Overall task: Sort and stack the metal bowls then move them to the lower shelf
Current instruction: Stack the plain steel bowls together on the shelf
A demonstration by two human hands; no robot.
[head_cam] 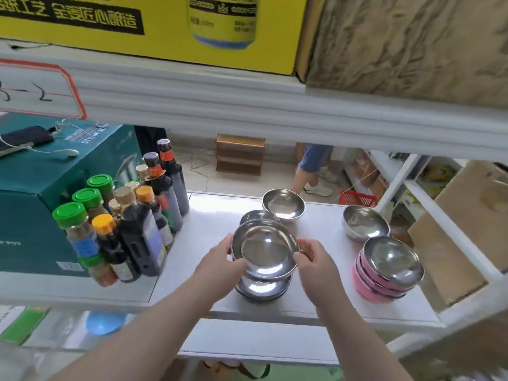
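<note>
Both my hands hold one shiny metal bowl (265,250) by its rim, just above a stack of metal bowls (261,288) on the white shelf (324,232). My left hand (220,261) grips the bowl's left edge, my right hand (313,261) its right edge. Another small bowl (257,215) peeks out behind the held one. A single bowl (284,206) stands further back, and one more (364,222) sits to the right. At the right front is a stack of pink-sided metal bowls (387,268).
Sauce and spice bottles (129,224) crowd the shelf's left side in front of a teal box (35,188). A cardboard box (464,226) stands at the right. The upper shelf's beam (247,105) hangs overhead. A lower shelf (253,345) shows below my arms. A person's legs are visible beyond.
</note>
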